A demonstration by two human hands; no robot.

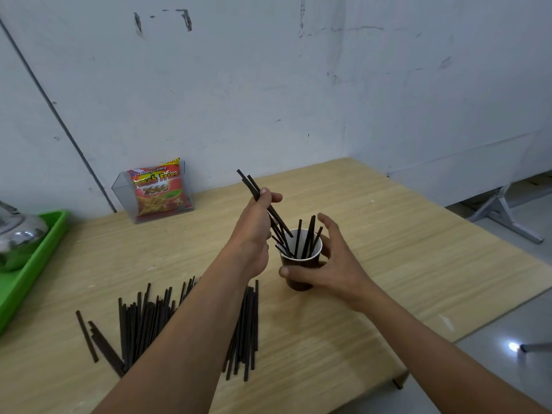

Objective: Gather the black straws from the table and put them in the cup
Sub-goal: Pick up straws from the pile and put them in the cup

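Left hand (257,219) is gripping black straws (250,182) at the cup (298,283).
Straws' lower ends are dipping into the cup, standing on the surface (403,234); right hand (331,264) is clasping its side. Loose straws (143,324) are lying nearby, toward the left.

All the straws (143,324) are black, big pile at 7 o'clock. The cup (301,263) is dark brown outside, white inside. Pale wood-grain table (388,234). Bright green tray (30,264) at 9 o'clock with a shiny silver pot (18,237), red-and-yellow snack bag (159,189) at 11 o'clock, scuffed whitish wall (239,85).
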